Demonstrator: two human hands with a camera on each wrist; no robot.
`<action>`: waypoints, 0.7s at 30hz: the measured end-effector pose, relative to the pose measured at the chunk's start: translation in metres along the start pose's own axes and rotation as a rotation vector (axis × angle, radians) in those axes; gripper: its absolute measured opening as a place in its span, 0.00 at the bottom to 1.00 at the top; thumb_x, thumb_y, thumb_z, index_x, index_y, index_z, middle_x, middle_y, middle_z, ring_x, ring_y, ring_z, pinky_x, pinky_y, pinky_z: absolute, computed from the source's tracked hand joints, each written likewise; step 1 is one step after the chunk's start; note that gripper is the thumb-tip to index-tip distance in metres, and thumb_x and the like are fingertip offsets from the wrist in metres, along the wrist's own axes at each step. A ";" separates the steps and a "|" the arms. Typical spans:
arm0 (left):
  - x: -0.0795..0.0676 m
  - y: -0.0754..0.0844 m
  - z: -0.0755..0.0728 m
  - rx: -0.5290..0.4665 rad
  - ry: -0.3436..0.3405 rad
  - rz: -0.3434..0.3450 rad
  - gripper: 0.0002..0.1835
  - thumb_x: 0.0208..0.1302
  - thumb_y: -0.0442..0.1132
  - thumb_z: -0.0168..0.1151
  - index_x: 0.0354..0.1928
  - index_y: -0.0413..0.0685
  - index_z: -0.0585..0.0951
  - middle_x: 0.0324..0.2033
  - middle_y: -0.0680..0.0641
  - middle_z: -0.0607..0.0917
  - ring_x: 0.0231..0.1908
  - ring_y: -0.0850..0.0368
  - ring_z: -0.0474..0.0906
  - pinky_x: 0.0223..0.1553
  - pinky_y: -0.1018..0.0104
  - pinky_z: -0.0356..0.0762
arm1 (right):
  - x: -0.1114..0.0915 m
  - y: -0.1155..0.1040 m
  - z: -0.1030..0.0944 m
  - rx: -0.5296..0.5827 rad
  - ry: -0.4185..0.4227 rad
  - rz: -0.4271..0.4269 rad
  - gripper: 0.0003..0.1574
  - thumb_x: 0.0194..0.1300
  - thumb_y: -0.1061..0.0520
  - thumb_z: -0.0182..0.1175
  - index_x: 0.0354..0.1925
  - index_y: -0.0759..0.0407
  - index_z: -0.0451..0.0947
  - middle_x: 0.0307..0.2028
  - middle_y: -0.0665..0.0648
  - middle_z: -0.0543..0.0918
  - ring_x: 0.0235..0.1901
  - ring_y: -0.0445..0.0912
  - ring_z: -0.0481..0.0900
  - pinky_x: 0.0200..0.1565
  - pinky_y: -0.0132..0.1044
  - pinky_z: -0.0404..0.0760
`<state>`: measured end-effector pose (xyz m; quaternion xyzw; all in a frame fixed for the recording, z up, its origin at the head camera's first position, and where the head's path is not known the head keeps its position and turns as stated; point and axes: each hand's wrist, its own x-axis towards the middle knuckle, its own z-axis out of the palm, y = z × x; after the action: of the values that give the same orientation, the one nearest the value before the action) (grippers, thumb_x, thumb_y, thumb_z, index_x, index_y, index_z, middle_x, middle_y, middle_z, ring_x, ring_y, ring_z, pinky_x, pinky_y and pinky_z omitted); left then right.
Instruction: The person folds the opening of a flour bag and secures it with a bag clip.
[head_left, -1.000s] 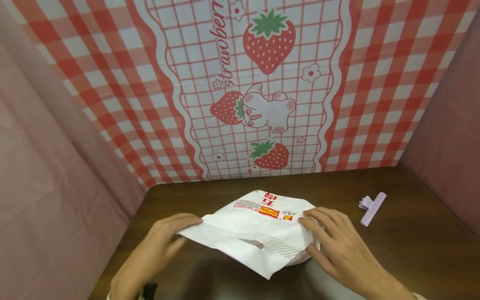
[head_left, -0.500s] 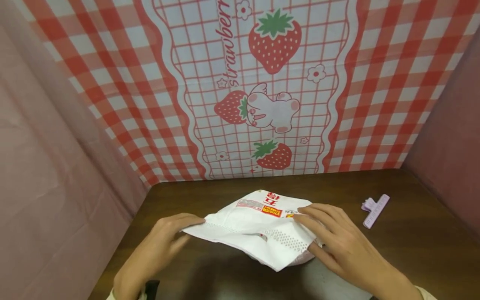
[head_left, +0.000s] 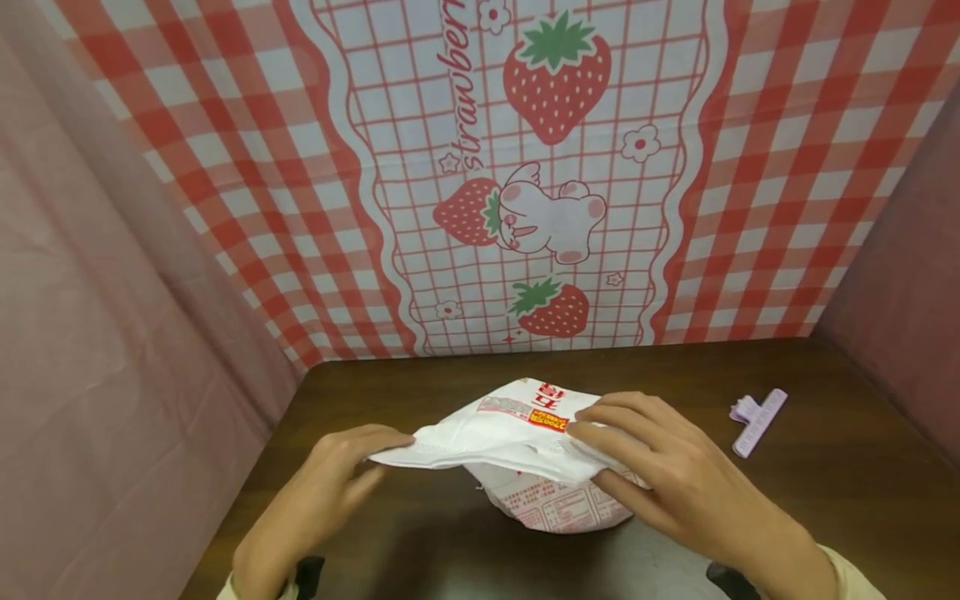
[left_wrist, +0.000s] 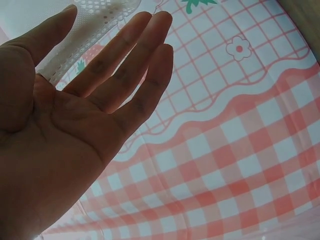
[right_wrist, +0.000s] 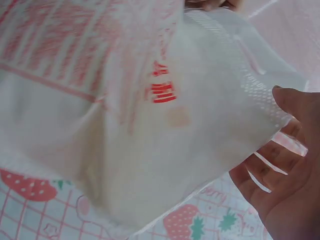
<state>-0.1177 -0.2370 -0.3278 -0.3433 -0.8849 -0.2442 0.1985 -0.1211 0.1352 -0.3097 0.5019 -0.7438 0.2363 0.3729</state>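
A white bag with red and yellow print sits in the middle of the head view, its near flap lifted toward the camera. Pinholes run in a band near that edge, also visible on the bag in the right wrist view. My left hand pinches the left corner between thumb and fingers; its other fingers extend loosely in the left wrist view. At the right corner, my right hand has its thumb below and fingers on top, pinching the edge. Red small-print text shows on the bag's lower front.
A lilac bag clip lies on the dark wooden table to the right of the bag. Behind the table hangs a red-checked strawberry cloth. Pink drapes stand at the left and right sides.
The right hand has shifted left and slightly up, taking the bag's right corner with it. The near flap has risen and flattened, so the printed lower front now shows. The left hand has barely moved.
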 end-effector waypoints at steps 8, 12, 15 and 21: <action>0.002 0.003 0.002 -0.013 0.029 0.004 0.20 0.51 0.20 0.68 0.45 0.45 0.86 0.45 0.51 0.86 0.45 0.58 0.84 0.45 0.63 0.83 | 0.011 -0.005 0.002 0.040 0.051 -0.032 0.18 0.77 0.51 0.50 0.44 0.58 0.84 0.44 0.53 0.84 0.46 0.49 0.79 0.57 0.31 0.71; 0.003 0.002 0.004 -0.034 0.047 0.033 0.21 0.48 0.19 0.69 0.44 0.45 0.86 0.46 0.51 0.86 0.45 0.56 0.84 0.48 0.72 0.79 | 0.011 -0.005 0.001 0.054 0.075 -0.045 0.17 0.77 0.52 0.51 0.43 0.58 0.84 0.43 0.53 0.84 0.45 0.49 0.79 0.56 0.32 0.72; 0.004 0.000 0.005 -0.053 0.074 0.042 0.22 0.45 0.19 0.71 0.43 0.46 0.87 0.45 0.51 0.86 0.44 0.55 0.85 0.50 0.79 0.75 | 0.011 -0.004 0.000 0.059 0.096 -0.057 0.17 0.77 0.53 0.52 0.43 0.60 0.85 0.42 0.54 0.85 0.44 0.50 0.80 0.56 0.33 0.73; 0.006 -0.004 0.006 -0.143 0.096 0.010 0.20 0.47 0.21 0.74 0.38 0.53 0.88 0.42 0.51 0.88 0.42 0.56 0.85 0.47 0.80 0.76 | 0.013 -0.001 -0.002 0.067 0.133 -0.073 0.16 0.76 0.54 0.53 0.42 0.61 0.85 0.40 0.55 0.85 0.42 0.50 0.81 0.54 0.35 0.74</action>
<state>-0.1257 -0.2328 -0.3309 -0.3487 -0.8530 -0.3220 0.2171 -0.1229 0.1287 -0.2985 0.5241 -0.6902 0.2802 0.4128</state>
